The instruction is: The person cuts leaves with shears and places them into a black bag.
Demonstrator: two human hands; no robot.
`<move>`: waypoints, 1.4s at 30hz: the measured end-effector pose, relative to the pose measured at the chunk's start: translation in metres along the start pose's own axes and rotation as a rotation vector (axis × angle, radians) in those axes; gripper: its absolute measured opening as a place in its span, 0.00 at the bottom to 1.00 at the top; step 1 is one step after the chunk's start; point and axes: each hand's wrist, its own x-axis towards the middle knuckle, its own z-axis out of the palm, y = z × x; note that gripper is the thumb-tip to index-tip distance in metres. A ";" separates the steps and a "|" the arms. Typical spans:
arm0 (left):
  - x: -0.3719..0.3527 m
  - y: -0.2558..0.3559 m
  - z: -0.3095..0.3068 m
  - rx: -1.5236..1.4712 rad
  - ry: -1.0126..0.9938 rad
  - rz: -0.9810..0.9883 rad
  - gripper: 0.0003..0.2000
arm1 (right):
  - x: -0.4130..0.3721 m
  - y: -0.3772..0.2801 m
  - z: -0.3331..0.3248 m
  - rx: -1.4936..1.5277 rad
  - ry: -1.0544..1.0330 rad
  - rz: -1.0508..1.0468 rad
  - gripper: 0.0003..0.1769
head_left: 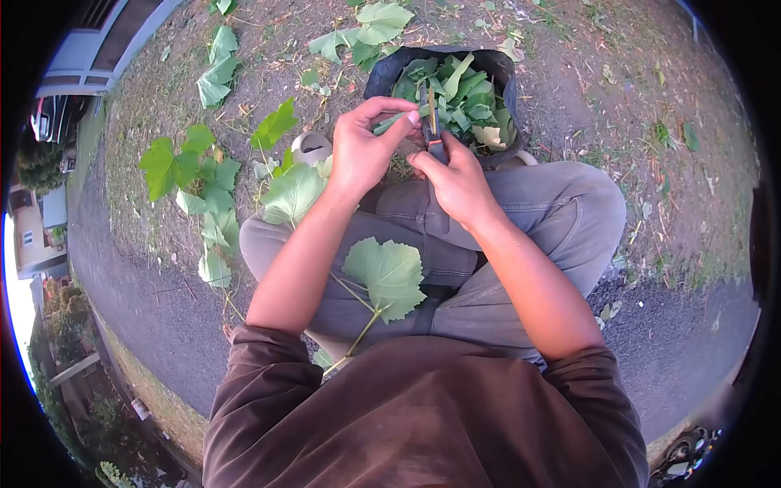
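Note:
My left hand (pixel 364 150) pinches a folded green leaf (pixel 392 122) between thumb and fingers, over the near rim of a dark bag (pixel 516 85). Closed around the dark, orange-marked handle of what look like scissors (pixel 434 122) is my right hand (pixel 461 183). Their narrow blades point away from me, right beside the leaf. Cut leaf pieces (pixel 470 102) fill the bag's opening. A stem with a broad leaf (pixel 389 276) lies across my lap, and another large leaf (pixel 294 193) rests by my left forearm.
I sit cross-legged on the ground, the bag just in front of my legs. A leafy vine (pixel 215 195) stretches along the ground at left. More leaves (pixel 382 23) lie beyond the bag. Dark gravel (pixel 154 285) runs along the left side, with buildings farther off.

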 end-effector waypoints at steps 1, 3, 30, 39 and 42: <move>0.000 0.001 -0.001 0.004 -0.028 -0.003 0.09 | 0.000 0.000 0.000 0.002 0.005 -0.010 0.23; 0.000 0.000 -0.002 0.007 -0.055 -0.006 0.10 | 0.000 0.002 0.000 0.036 0.007 -0.008 0.21; 0.008 -0.004 -0.015 -0.496 0.045 -0.086 0.10 | -0.002 -0.007 0.002 0.195 -0.073 0.070 0.17; 0.001 0.003 -0.006 0.265 0.108 0.224 0.08 | 0.001 0.001 0.000 0.023 -0.061 -0.016 0.20; -0.006 0.011 -0.001 0.524 0.069 0.394 0.11 | 0.001 -0.002 -0.001 0.085 -0.057 0.001 0.18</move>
